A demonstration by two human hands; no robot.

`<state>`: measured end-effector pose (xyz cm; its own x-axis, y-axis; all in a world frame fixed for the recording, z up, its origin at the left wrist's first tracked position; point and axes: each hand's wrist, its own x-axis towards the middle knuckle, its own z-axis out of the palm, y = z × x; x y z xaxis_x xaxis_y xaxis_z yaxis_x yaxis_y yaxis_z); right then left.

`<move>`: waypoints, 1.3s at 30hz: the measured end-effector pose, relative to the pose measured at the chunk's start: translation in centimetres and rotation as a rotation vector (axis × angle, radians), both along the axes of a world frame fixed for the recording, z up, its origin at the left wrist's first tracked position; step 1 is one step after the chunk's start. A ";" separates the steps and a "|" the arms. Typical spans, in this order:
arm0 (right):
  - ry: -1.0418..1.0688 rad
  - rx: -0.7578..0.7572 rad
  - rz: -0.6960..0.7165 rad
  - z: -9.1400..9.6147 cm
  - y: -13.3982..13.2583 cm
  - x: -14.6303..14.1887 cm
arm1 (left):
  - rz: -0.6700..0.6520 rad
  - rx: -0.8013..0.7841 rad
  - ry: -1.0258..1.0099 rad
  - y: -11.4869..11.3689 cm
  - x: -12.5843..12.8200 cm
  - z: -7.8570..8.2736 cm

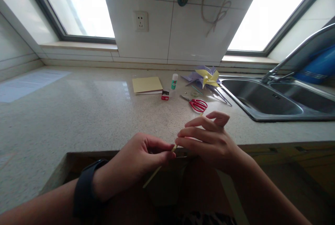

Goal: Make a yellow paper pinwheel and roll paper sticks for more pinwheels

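One pale strip point(152, 176), pinched
Left hand point(134, 155) grasps it, thumb to forefinger; right hand point(213, 141) just beside, I cannot tell its grip.

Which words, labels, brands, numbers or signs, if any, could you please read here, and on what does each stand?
None can be read.
Glue stick: label too small.
Small red box: pale marks, too small.
Printed sheet at far left: lines too blurred.
Thin strip in the left hand: no writing visible.
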<state>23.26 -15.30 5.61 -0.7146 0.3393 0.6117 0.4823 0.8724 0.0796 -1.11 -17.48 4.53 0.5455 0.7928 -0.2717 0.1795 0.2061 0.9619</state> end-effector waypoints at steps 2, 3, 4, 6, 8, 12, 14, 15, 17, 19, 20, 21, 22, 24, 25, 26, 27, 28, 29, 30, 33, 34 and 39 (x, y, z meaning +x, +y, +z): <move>0.026 0.014 0.005 -0.3 0.1 0.0 | 0.015 -0.058 -0.016 0.0 0.0 0.0; 0.041 0.020 0.009 -0.4 0.1 0.0 | 0.021 -0.095 -0.030 -0.1 0.0 0.1; 0.057 0.024 0.014 -0.5 0.1 0.0 | 0.026 -0.132 -0.047 -0.1 0.0 0.1; 0.085 0.030 0.023 -0.6 -0.1 -0.1 | 0.026 -0.197 -0.091 -0.1 -0.1 0.3; 0.102 0.050 0.033 -0.5 -0.3 -0.1 | -0.001 -0.242 -0.138 0.0 -0.2 0.3; 0.118 0.101 0.066 -0.5 -0.5 -0.2 | -0.065 -0.283 -0.170 0.1 -0.5 0.2; 0.125 0.110 0.079 -0.5 -0.5 -0.3 | -0.072 -0.304 -0.183 0.2 -0.5 0.1; 0.127 0.114 0.086 -0.5 -0.5 -0.4 | -0.073 -0.319 -0.195 0.1 -0.5 0.1; 0.129 0.117 0.094 -0.4 -0.5 -0.6 | -0.073 -0.349 -0.220 0.1 -0.5 0.1; 0.124 0.114 0.098 -0.3 -0.6 -0.7 | -0.073 -0.377 -0.239 0.1 -0.5 0.0; 0.121 0.110 0.098 -0.2 -0.6 -0.7 | -0.071 -0.390 -0.248 0.1 -0.5 0.0; 0.115 0.101 0.095 -0.2 -0.6 -0.7 | -0.070 -0.402 -0.253 0.0 -0.5 0.0; 0.110 0.098 0.094 -0.2 -0.6 -0.7 | -0.069 -0.410 -0.254 0.0 -0.4 0.0; 0.106 0.094 0.094 -0.2 -0.5 -0.6 | -0.060 -0.416 -0.253 0.1 -0.4 0.0; 0.103 0.091 0.093 -0.3 -0.5 -0.6 | -0.054 -0.413 -0.252 0.1 -0.3 0.1; 0.101 0.092 0.093 -0.3 -0.4 -0.6 | -0.044 -0.409 -0.252 0.1 -0.3 0.1; 0.101 0.096 0.095 -0.3 -0.4 -0.7 | -0.033 -0.407 -0.252 0.1 -0.2 0.1; 0.099 0.100 0.094 -0.3 -0.3 -0.8 | -0.023 -0.407 -0.254 0.1 -0.2 0.1; 0.093 0.103 0.091 -0.3 -0.3 -0.9 | -0.014 -0.410 -0.257 0.1 -0.2 0.0; 0.088 0.111 0.090 -0.2 -0.2 -1.0 | -0.006 -0.411 -0.264 0.1 -0.2 -0.1; 0.062 0.134 0.058 0.1 0.1 -0.8 | 0.028 -0.397 -0.302 0.2 -0.2 -0.5; 0.062 0.147 0.026 0.2 0.4 -0.5 | 0.043 -0.389 -0.311 0.2 -0.2 -0.6; 0.114 0.082 -0.270 -0.4 4.2 2.7 | 0.133 -0.362 -0.303 0.7 -0.2 -0.7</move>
<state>25.91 -11.07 5.24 -0.5305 0.4538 0.7159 0.7059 0.7041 0.0768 -1.34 -16.80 3.87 0.5430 0.7450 -0.3874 -0.1482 0.5391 0.8291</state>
